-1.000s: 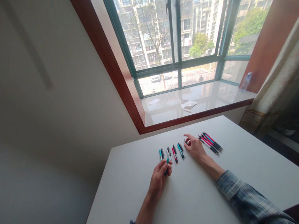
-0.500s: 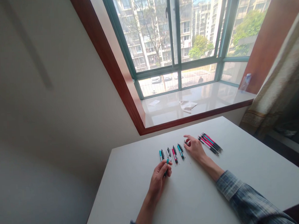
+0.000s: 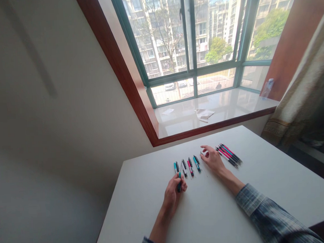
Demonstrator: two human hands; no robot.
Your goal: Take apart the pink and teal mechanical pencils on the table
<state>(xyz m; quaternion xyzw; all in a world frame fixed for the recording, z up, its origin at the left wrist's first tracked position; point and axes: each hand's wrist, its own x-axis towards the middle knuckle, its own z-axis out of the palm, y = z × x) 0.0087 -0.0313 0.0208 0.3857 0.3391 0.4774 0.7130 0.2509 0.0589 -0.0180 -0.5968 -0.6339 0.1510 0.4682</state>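
Note:
My left hand [image 3: 174, 188] is closed around a teal-and-black pen barrel [image 3: 179, 181], held tilted above the table, with a thin refill showing at its top. My right hand [image 3: 212, 159] rests low over the table to the right of a row of pen parts, index finger stretched out. A small dark pen part [image 3: 201, 153] shows at its thumb and curled fingers, mostly hidden. In the row lie a teal barrel [image 3: 175, 167], a white-and-black barrel [image 3: 184, 171], a pink-and-black barrel [image 3: 190, 169] and another teal barrel [image 3: 196, 164], with black clip pieces and thin refills beside them.
Several whole pens [image 3: 229, 155], pink, teal and black, lie side by side right of my right hand. The white table [image 3: 209, 212] meets the wall below a windowsill [image 3: 178, 126] holding a white cloth [image 3: 204, 114] and a clear bottle [image 3: 267, 88]. A curtain [image 3: 282, 119] hangs at right.
My left hand has turned the teal barrel, so more of its length shows and the refill leans differently. My right hand stays almost where it was.

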